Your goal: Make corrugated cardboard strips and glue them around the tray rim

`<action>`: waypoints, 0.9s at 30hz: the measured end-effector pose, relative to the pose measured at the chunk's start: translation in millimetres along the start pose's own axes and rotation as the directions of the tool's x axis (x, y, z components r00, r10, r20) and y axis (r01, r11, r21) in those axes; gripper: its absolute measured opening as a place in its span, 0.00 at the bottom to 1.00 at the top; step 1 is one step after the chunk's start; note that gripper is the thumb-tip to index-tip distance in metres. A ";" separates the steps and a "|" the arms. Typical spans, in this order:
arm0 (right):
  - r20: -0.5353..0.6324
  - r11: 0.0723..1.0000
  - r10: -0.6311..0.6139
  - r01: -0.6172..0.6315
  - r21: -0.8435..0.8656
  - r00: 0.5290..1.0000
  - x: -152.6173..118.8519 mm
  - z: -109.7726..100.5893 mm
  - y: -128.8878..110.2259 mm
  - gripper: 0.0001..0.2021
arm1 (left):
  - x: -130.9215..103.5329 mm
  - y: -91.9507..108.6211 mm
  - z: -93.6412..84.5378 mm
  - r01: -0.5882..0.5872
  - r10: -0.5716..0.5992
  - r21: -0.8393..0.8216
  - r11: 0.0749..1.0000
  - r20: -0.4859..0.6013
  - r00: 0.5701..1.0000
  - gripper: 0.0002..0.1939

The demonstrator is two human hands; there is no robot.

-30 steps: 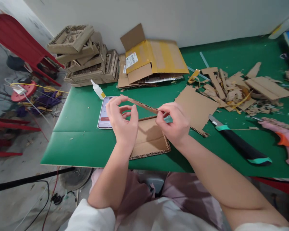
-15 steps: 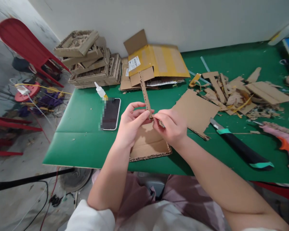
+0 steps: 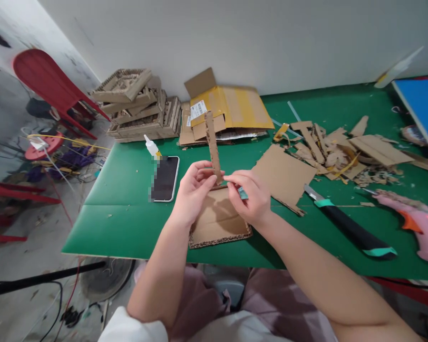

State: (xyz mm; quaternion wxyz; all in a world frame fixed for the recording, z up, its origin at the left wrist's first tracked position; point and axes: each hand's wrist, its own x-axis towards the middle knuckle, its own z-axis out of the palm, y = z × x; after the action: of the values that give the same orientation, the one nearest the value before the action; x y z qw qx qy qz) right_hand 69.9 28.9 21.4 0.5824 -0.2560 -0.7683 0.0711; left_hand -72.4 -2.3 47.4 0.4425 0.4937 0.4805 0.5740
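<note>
My left hand (image 3: 196, 190) is closed on the lower end of a narrow cardboard strip (image 3: 213, 142), which points up and away from me. Close beside it, my right hand (image 3: 248, 194) has its thumb and forefinger near the strip's lower end; what they pinch, if anything, is too small to make out. Below both hands a shallow cardboard tray (image 3: 221, 221) with thick corrugated edges lies on the green table (image 3: 128, 232). Its far edge is partly hidden by my fingers.
Left are a phone (image 3: 166, 178), a glue bottle (image 3: 151, 146) and stacked cardboard frames (image 3: 139, 118). Behind lies a taped box (image 3: 235, 107). Right are a flat sheet (image 3: 283, 175), scraps (image 3: 335, 147), a knife (image 3: 353, 225) and a pink glue gun (image 3: 410, 213).
The strip has turned, so its flat face shows more. My right fingers have shifted slightly off its lower end. The whole view has tilted and moved a little.
</note>
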 end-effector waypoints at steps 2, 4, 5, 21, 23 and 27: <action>0.024 0.979 0.171 -0.172 0.109 0.985 0.1 1.2 0.8 0.10 | -0.7 -2.5 0.5 -0.198 0.236 0.362 0.911 -0.064 0.970 0.09; 0.082 0.881 0.381 -0.389 0.269 0.921 0.1 3.5 4.0 0.13 | -1.5 -4.5 1.0 -0.367 0.471 0.657 0.658 0.022 0.882 0.08; 0.119 0.806 0.466 -0.476 0.351 0.877 0.2 4.7 6.4 0.16 | -1.7 -5.2 1.3 -0.429 0.542 0.730 0.532 0.096 0.835 0.09; 0.118 0.427 0.762 -0.631 0.648 0.637 16.2 -0.6 31.8 0.21 | 0.0 -1.2 0.5 -0.380 0.314 0.680 0.627 0.226 0.922 0.09; 0.124 0.426 0.763 -0.639 0.640 0.634 15.3 0.0 33.8 0.21 | -0.9 1.0 1.3 -0.274 0.150 0.613 0.741 0.247 0.957 0.10; 0.149 0.441 0.748 -0.652 0.617 0.647 12.7 0.7 38.7 0.21 | -2.8 3.7 -0.9 -0.098 -0.025 0.502 0.859 0.233 0.972 0.11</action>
State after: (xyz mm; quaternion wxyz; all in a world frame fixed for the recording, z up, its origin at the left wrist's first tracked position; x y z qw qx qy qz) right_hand 78.9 68.3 16.4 0.6035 -0.3479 -0.4777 0.5354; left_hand -73.1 -5.7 50.7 0.3378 0.6655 0.5510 0.3733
